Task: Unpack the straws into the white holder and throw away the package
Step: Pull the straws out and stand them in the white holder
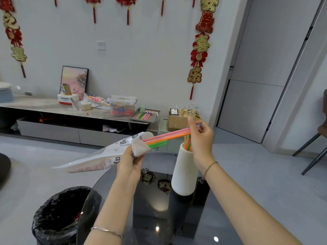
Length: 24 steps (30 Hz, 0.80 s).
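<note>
The left hand point(131, 160) gripped the bag point(99, 158) by its mouth so the right hand point(200, 137) could pinch the straws point(166, 137) and pull them out above the holder point(184, 174) on the surface point(152, 206).
</note>
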{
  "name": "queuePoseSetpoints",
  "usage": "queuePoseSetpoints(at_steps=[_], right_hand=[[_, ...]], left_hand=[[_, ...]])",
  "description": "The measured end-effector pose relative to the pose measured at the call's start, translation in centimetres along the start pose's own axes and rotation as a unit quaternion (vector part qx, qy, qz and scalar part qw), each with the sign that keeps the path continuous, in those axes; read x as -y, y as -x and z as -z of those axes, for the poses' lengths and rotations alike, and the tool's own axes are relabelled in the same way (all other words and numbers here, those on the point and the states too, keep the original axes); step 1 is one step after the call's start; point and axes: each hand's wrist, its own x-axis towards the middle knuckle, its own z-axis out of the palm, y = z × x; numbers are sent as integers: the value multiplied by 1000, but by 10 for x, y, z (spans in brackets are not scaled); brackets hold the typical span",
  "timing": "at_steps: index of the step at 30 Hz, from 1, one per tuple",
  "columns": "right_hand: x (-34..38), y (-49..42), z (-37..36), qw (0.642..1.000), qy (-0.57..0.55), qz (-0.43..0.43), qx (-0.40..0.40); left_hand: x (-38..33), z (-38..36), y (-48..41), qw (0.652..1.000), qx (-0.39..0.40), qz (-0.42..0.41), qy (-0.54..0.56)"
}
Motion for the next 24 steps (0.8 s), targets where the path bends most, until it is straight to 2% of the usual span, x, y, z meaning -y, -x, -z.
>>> queuePoseSetpoints(at_steps=[4, 6, 10, 13, 16, 19, 24], right_hand=[[-4, 10, -9, 987, -98, -123, 42], [-9, 17, -15, 982, -113, -130, 80], [-16, 23, -24, 981, -64, -118, 139], [-10, 13, -23, 984, -75, -115, 113], [-3, 0, -18, 983, -146, -97, 63], [3, -2, -17, 977, -172, -105, 72], [29, -26, -13, 932, -321, -165, 43]], left_hand=[[6, -6, 3, 1000, -5, 1, 4], [11, -10, 7, 1000, -3, 4, 9], [22, -16, 16, 1000, 20, 19, -8], [23, -18, 17, 999, 26, 29, 1], [20, -18, 15, 999, 25, 19, 10], [20, -19, 14, 999, 27, 18, 13], [22, -15, 15, 999, 32, 39, 7]])
